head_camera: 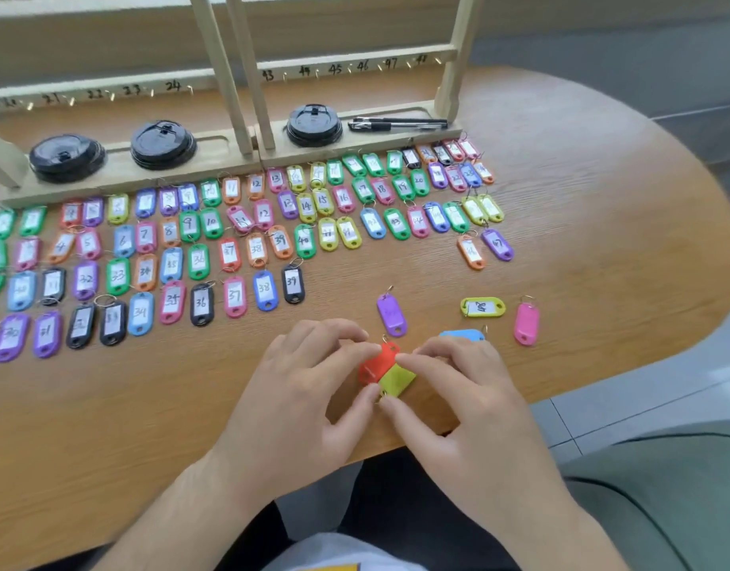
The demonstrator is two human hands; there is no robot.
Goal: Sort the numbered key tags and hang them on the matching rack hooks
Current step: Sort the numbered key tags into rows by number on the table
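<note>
Both hands are working over one spot close to the near edge of the counter [582,199]. The left hand [297,389] is pinching the red tag [377,364] between thumb and forefinger. The right hand [466,389] is pinching the lime tag [398,381], which is lying against the red one at its four o'clock side, and its forefinger is also touching the red tag's edge. Both tags are showing blank backs, so their numbers are hidden.

The step in hand looks like parting this pair and turning each over to read it. Each hand is better off gripping the plastic body than the wire ring, and drawing the tags apart low over the counter. I cannot tell whether the rings are caught together.

The sorted rows [190,249] are lying tight-packed from nine to twelve o'clock of the hands, so a reaching wrist is risking a nudge there. More loose tags are waiting: a purple tag [391,315] at twelve o'clock, a blue tag [462,335] half hidden behind the right hand, and a pink tag [526,323] at two o'clock. The rack [355,65] is standing beyond the rows, and its hooks in view are carrying nothing.
</note>
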